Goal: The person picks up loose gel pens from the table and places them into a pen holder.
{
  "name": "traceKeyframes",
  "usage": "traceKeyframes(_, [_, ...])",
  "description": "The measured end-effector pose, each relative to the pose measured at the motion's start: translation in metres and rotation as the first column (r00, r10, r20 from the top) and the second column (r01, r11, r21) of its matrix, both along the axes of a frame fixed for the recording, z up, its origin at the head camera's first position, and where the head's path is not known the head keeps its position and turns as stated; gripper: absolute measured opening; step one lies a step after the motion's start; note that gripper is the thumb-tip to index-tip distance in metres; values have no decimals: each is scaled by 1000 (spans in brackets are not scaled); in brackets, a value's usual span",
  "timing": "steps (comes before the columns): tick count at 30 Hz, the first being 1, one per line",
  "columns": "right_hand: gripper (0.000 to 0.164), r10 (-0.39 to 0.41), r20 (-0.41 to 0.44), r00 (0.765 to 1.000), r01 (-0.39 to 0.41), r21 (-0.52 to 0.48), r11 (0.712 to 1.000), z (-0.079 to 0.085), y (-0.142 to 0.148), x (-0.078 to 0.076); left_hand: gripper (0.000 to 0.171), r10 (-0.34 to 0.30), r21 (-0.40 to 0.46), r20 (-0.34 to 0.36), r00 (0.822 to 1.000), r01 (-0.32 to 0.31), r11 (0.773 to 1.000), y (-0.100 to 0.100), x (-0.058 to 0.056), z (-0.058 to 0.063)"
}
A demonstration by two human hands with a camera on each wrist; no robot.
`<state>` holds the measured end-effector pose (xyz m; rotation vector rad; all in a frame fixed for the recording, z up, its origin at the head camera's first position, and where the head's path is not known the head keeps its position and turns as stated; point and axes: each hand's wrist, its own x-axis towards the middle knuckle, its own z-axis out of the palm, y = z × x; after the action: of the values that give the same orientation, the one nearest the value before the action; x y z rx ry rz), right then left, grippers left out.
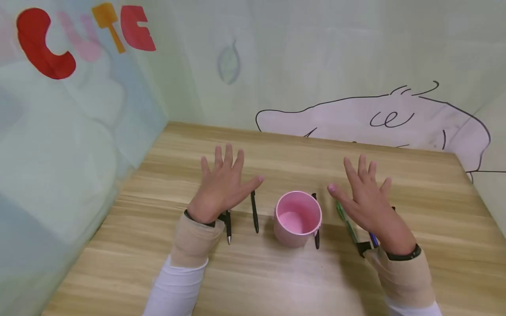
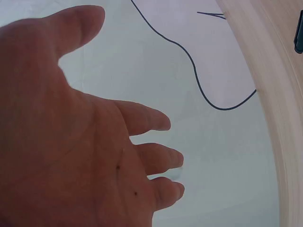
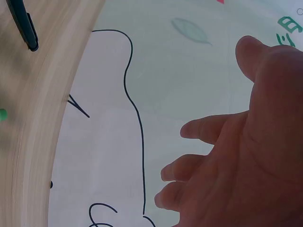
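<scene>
A pink cup (image 1: 294,235) stands upright on the wooden table between the two hands, its inside bare. My left hand (image 1: 221,188) hovers with fingers spread, left of the cup, holding nothing. Beneath and beside it lie a black pen (image 1: 254,213) and a second dark pen with a silver tip (image 1: 228,228), partly hidden by the wrist. My right hand (image 1: 369,202) is also spread and bare, right of the cup. Close to it lie a green pen (image 1: 348,223) and a blue pen (image 1: 373,240), partly covered by the hand. Another black pen (image 1: 317,237) lies just behind the cup's right side.
The wooden table (image 1: 276,285) ends at a back edge against a printed wall sheet (image 1: 316,57) with a cartoon outline. Another sheet with coloured letters (image 1: 45,48) hangs along the left side. A dark tip (image 1: 393,208) shows beyond the right hand.
</scene>
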<state>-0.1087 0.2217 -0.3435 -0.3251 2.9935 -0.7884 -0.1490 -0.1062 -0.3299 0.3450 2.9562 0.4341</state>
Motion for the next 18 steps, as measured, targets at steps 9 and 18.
traceKeyframes(9, [85, 27, 51, 998, -25, -33, 999, -9, -3, 9, 95, -8, 36, 40, 999, 6, 999, 1, 3, -8])
traceKeyframes(18, [85, 38, 65, 997, -37, -26, 999, -5, -4, 4, 95, -14, 19, 18, 1000, 14, 1000, 2, -1, -11])
